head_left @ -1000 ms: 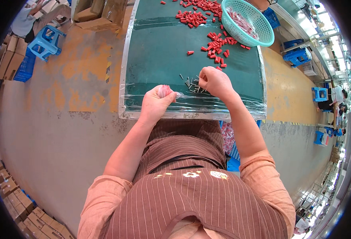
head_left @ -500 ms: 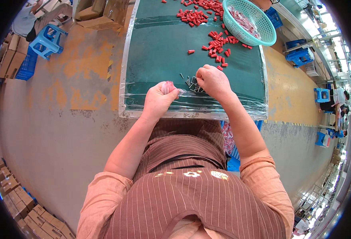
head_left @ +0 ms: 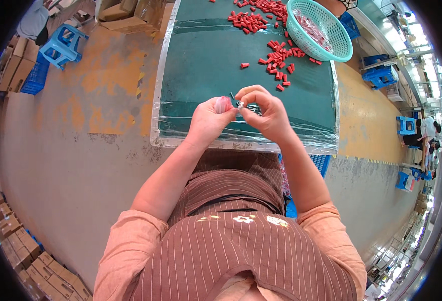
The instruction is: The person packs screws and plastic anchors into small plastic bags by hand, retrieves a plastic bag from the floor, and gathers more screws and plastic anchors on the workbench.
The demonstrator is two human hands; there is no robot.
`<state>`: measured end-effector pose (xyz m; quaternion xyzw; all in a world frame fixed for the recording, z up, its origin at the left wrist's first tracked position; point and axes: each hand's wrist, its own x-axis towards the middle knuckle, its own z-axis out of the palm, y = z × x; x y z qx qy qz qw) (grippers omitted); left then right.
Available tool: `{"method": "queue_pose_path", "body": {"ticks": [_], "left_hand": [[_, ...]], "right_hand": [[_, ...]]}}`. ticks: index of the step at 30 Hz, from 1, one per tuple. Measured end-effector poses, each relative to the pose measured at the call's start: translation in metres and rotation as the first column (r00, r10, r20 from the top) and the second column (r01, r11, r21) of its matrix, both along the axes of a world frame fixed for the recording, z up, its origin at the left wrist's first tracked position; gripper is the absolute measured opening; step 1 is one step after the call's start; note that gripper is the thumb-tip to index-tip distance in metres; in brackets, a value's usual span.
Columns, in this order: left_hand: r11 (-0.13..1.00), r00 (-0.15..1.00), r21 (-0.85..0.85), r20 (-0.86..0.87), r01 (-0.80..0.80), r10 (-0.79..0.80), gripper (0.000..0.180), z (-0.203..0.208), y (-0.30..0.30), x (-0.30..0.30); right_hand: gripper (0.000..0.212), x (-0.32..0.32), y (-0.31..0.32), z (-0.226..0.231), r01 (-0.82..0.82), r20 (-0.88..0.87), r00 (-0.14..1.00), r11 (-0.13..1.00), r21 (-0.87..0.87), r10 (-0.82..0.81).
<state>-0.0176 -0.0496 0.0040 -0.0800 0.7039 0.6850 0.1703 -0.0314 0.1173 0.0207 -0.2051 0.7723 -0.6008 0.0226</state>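
Hands meet over near edge of green bench point(head_left: 201, 65). Left hand point(head_left: 208, 120) grip closed on a small red cap point(head_left: 224, 104), pinched at fingertips. Right hand point(head_left: 266, 113) grip narrow, fingertips pinching a tiny pale metal piece point(head_left: 240, 105) touching the cap's open end. Thin dark metal pieces point(head_left: 251, 106) lie on the bench just beyond the grip, partly hidden by right fingers. Loose red caps point(head_left: 278, 57) scattered farther beyond, near a teal basket point(head_left: 301, 37) up to the right. Blue stool point(head_left: 60, 45) on the floor well left
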Motion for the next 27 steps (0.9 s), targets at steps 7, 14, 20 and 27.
{"method": "queue_pose_path", "body": {"ticks": [7,14,20,27], "left_hand": [[0.981,0.996,0.194,0.082,0.009,-0.025,0.011,0.014,0.003,0.002],[0.994,1.0,0.108,0.0,0.024,-0.024,0.01,0.011,0.005,0.005],[0.993,0.999,0.111,-0.035,0.032,-0.028,0.01,0.016,0.007,0.005],[0.964,0.989,0.259,0.145,-0.065,0.028,0.01,0.012,-0.004,-0.001]], "right_hand": [[0.013,0.006,0.004,-0.007,0.089,-0.094,0.993,0.989,0.116,-0.078],[0.016,0.008,0.015,0.0,0.038,-0.112,0.993,0.99,0.134,-0.023],[0.02,0.013,0.025,-0.014,0.073,0.03,0.997,0.997,-0.035,-0.072],[0.014,0.006,0.046,-0.024,0.078,0.385,0.923,0.989,-0.125,-0.024]]}}
